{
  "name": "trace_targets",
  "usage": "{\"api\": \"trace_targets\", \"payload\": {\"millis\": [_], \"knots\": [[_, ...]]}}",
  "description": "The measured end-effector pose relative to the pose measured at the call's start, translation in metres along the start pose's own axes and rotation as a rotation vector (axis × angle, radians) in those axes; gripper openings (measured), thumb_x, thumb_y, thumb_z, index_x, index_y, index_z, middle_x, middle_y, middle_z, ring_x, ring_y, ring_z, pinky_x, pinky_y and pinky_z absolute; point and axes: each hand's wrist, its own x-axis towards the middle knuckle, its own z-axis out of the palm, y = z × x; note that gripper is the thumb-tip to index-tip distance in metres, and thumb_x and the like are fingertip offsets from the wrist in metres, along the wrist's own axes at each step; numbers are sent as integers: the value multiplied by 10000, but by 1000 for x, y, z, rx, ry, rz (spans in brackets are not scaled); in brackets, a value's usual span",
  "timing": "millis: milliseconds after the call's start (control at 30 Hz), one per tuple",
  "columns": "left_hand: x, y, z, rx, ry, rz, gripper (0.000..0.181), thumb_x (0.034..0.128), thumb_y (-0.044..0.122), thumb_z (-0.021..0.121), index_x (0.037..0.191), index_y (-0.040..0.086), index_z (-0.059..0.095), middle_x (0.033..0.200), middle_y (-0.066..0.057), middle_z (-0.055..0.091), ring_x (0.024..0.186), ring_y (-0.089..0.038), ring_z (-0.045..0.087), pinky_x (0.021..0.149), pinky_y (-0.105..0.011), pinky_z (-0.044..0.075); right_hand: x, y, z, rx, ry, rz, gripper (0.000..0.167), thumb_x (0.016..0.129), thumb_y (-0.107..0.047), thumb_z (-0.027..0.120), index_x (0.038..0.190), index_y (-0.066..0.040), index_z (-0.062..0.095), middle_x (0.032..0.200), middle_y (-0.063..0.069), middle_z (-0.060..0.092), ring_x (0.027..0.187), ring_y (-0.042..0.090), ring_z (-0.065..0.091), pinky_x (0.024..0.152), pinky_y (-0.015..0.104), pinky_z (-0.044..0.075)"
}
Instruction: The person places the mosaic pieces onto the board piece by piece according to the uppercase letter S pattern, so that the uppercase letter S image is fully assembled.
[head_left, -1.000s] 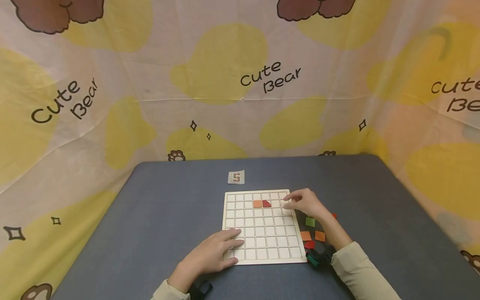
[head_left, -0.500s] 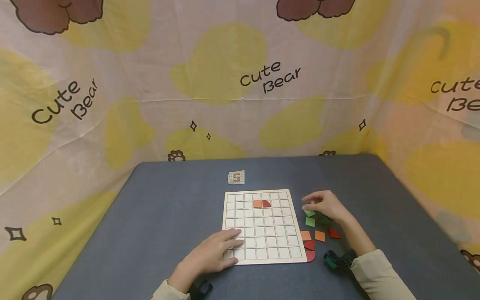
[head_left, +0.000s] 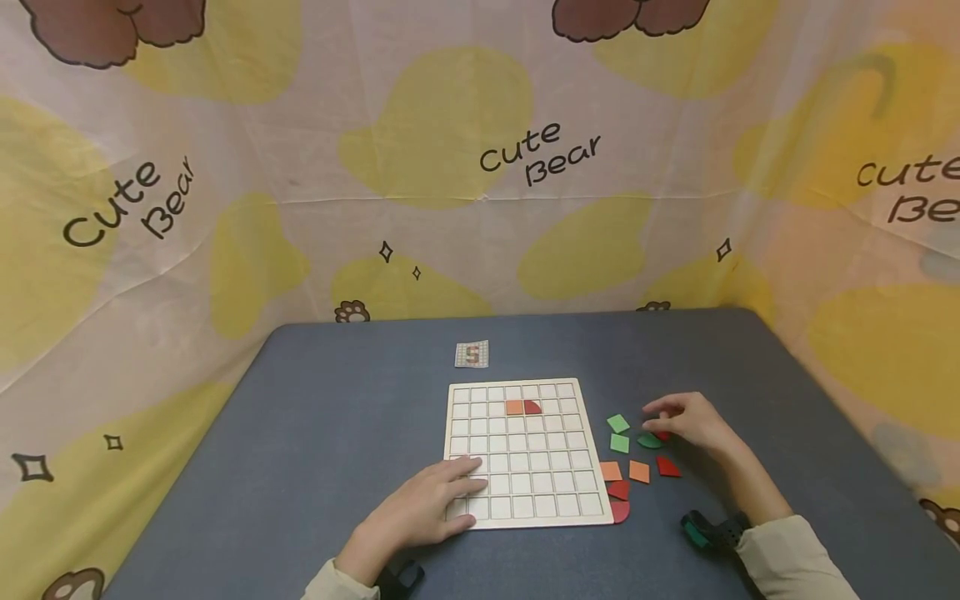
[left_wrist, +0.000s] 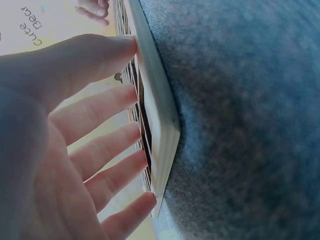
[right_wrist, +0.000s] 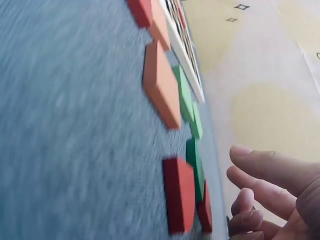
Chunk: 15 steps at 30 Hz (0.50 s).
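Note:
My left hand rests with spread fingers on the lower left corner of a white gridded board. In the left wrist view its thumb and fingertips touch the board's edge. An orange square tile and a red rounded tile sit side by side in the board's upper cells. My right hand hovers right of the board, thumb and forefinger apart, nothing seen between them. Just below its fingertips lie a dark green leaf-shaped tile and a red tile, partly hidden by the hand.
Two light green tiles, two orange tiles and several red tiles lie along the board's right side. Beyond the board is a small patterned card on the blue-grey table. Printed cloth hangs around.
My right hand has moved from over the board's upper right edge rightward to above the loose tiles, uncovering several of them. The left hand has stayed put.

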Motion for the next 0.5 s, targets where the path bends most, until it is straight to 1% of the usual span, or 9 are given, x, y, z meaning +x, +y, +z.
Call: {"api": "trace_targets", "payload": {"millis": [167, 333, 500], "knots": [[1, 0, -1, -5, -2, -5, 420, 858, 335, 682, 1248, 180, 651, 1398, -42, 577, 1300, -229, 548, 1061, -372, 468, -3, 9, -7, -14, 7, 52, 411, 802, -209, 770, 1085, 75, 679, 681, -18, 511, 652, 92, 446, 567, 219, 345], [0, 0, 0, -1, 0, -5, 421, 858, 339, 680, 1249, 184, 650, 1400, -42, 576, 1301, -226, 549, 1058, -372, 470, -7, 15, -11, -4, -10, 107, 424, 803, -213, 770, 1095, 78, 676, 711, -1, 523, 721, 134, 453, 602, 238, 353], [-1, 0, 1, 9, 11, 2, 419, 857, 344, 679, 1247, 191, 650, 1395, -40, 580, 1292, -219, 557, 1051, -367, 475, -9, 19, -11, 8, -16, 135, 429, 787, -199, 783, 1092, 82, 676, 691, -8, 512, 698, 137, 454, 591, 241, 351]]}}
